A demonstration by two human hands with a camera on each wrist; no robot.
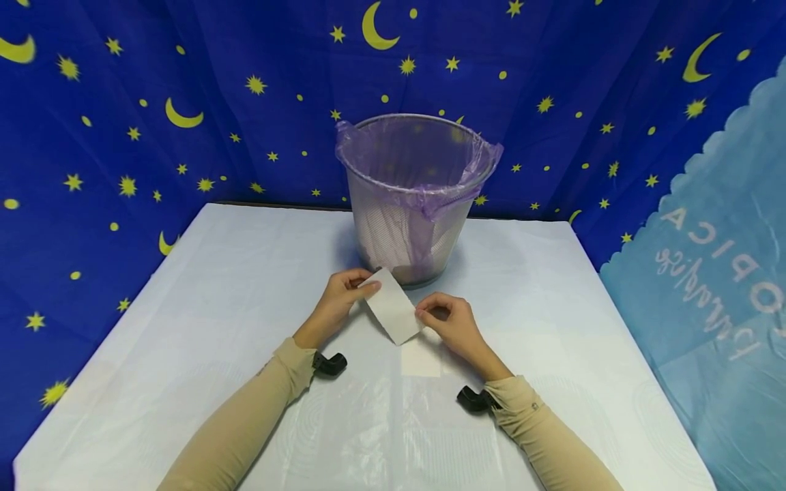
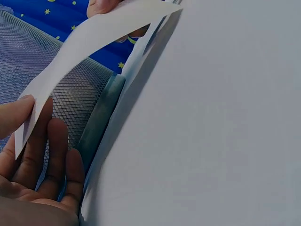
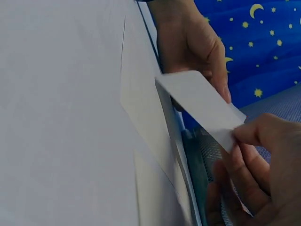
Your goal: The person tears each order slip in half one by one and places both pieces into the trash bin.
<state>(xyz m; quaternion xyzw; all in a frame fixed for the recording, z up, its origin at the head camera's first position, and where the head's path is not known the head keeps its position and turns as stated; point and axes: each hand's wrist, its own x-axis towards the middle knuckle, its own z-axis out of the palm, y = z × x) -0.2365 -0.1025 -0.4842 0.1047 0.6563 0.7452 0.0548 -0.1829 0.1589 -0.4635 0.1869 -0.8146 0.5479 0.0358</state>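
Note:
A small white piece of paper is held above the table between both hands, tilted corner to corner. My left hand pinches its upper left edge, thumb on the near face and fingers behind. On the opposite edge, my right hand pinches the lower right side between thumb and fingertips. The left wrist view shows the paper bent in a gentle curve. Under the hands, a cream sheet lies flat on the table, partly covered by the held paper in the head view.
Just beyond the hands stands a mesh wastebasket lined with a purple plastic bag. The table has a white cover. A blue curtain with moons and stars hangs behind, and a light blue cloth hangs at right.

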